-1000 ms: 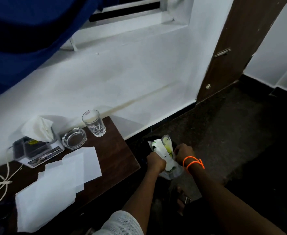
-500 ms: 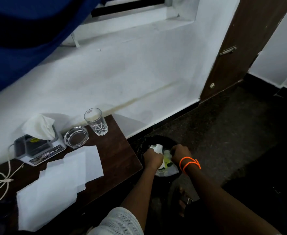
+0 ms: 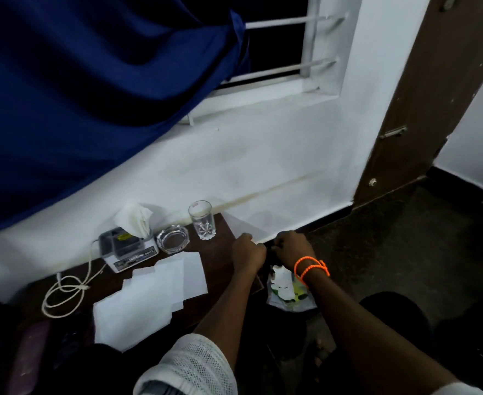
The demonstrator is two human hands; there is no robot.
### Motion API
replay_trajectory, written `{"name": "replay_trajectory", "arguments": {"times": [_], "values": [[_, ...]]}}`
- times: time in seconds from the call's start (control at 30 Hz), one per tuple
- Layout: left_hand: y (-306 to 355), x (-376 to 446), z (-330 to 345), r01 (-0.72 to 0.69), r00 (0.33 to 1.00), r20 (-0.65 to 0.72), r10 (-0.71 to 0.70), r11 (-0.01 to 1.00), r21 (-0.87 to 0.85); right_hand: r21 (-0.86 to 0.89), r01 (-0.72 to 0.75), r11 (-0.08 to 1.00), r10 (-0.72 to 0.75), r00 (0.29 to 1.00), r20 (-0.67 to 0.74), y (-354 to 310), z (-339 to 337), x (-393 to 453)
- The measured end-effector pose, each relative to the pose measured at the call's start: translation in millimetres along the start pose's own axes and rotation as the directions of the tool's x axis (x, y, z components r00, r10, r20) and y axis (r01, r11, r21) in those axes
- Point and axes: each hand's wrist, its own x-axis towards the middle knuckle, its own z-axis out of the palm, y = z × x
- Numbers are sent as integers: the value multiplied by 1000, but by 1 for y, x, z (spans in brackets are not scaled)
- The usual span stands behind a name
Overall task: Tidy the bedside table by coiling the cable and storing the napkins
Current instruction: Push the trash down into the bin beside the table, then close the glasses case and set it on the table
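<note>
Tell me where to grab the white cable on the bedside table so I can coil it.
Grip the white cable at the point where its loops cross, coming from above. It lies flat in loose loops on the table, with one end running to the charger.

White cable [image 3: 63, 292] in a loose loop left of the flat white napkins [image 3: 149, 297], both on the dark bedside table [image 3: 220, 238]

On the table [image 3: 220, 246], the glass [image 3: 202, 219] stands at the back right, the ashtray [image 3: 172, 238] just left of it, the tissue holder [image 3: 127, 248] further left. Napkins [image 3: 149, 297] lie overlapping in front of them, the cable [image 3: 63, 295] loops at their left. Right of the table, low down, a bag [image 3: 288, 292] sits under the right wrist.
</note>
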Motion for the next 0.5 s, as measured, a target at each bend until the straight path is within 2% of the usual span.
{"name": "replay_trajectory", "arguments": {"times": [0.13,0.33,0.43,0.5], "values": [[-1,-17,-48,-49,992,-111,58,995,85,-7,97,995,-97,995,4,-44,-5,-13],[-14,-49,-121,-37,972,-230,54,996,80,53,243,969,-244,970,17,-114,-6,-44],[-30,-58,-152,-52,958,-277,74,995,86,62,315,947,-319,945,66,-146,-1,-60],[-44,-62,-172,-14,952,-304,44,995,98,56,353,934,-357,928,107,-164,7,-65]]}}
